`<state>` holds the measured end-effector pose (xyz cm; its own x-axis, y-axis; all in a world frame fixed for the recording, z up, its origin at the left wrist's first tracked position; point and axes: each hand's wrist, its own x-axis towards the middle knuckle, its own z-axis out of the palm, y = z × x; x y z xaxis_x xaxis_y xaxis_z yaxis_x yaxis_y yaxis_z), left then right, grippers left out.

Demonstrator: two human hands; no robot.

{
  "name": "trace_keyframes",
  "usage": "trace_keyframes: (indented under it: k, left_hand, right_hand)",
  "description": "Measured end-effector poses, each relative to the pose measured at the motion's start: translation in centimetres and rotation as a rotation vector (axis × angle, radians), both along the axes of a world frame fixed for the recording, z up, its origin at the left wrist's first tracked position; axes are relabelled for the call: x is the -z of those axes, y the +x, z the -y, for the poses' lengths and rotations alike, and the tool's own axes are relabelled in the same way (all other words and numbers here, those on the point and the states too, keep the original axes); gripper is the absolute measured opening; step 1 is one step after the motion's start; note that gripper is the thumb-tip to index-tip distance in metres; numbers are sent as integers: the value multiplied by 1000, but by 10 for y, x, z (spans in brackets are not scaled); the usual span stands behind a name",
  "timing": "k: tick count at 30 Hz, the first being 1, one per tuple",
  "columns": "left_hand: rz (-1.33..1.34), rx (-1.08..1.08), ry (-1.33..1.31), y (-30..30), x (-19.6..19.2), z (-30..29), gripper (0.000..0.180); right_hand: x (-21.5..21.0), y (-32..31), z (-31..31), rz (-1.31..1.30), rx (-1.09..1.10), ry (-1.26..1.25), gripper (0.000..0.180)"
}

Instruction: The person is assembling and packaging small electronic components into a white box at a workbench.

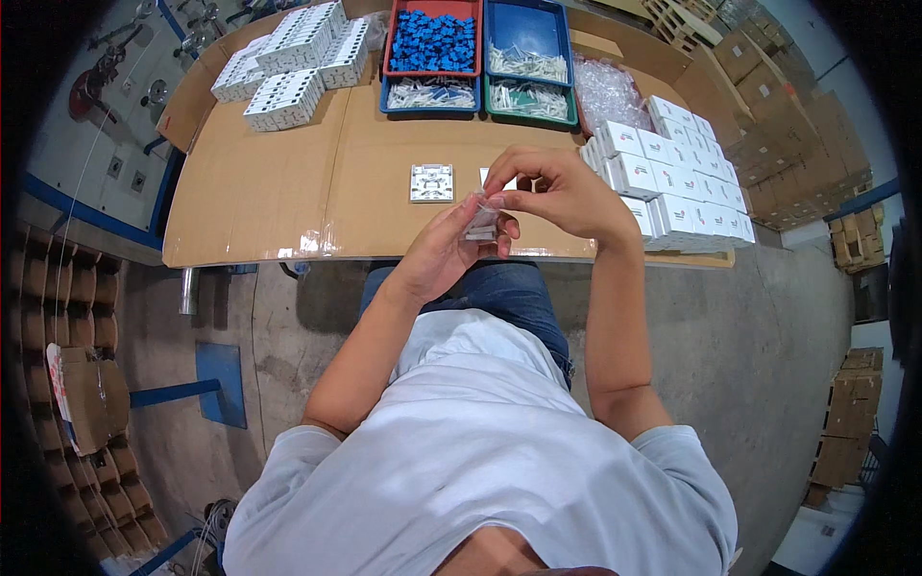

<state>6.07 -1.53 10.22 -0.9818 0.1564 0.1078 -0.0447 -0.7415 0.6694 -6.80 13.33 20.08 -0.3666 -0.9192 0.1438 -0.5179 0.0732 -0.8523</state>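
Note:
Just above the table's near edge, my left hand [434,257] is closed around a small clear plastic bag [481,228] with whitish pieces inside. My right hand [567,197] pinches at the top of the same bag, thumb against fingertips. A square white frame-like plate [431,183] with dark cut-outs lies flat on the cardboard tabletop, left of my hands. Behind the right fingers a white flat item [486,177] shows only in part, mostly hidden by the hand.
Along the far side stand a red tray of blue parts [434,43], a blue tray [523,27], and trays of white pieces [431,93]. Clear bags [608,93] fill a bin. White boxes [672,178] are stacked right; white plates [301,38] are piled far left.

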Motion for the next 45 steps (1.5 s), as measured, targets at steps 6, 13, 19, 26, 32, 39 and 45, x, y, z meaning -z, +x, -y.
trace_keyframes:
  k: [6, 13, 19, 26, 32, 39, 45]
  left_hand:
    - [22, -20, -87, -5, -3, -6, 54]
    - [49, -27, -131, -14, 6, -8, 56]
    - [39, -53, -264, -20, -5, -5, 57]
    - [-20, -159, -427, -22, 4, -1, 55]
    - [-1, -253, -490, -29, 8, 4, 57]
    - [41, -323, -509, -28, 13, 12, 57]
    - [35, -300, -512, -30, 17, 18, 58]
  right_hand:
    - [5, -5, -11, -5, -19, -1, 13]
    - [6, -12, -17, 112, -52, 116, 15]
    - [8, -32, -11, -19, -48, 226, 15]
    - [23, -46, -5, 109, -116, 200, 16]
    - [14, -46, 3, 55, -61, 221, 16]
    - [30, -46, 11, 58, -33, 106, 14]
    - [31, -45, 15, 107, 70, 121, 11]
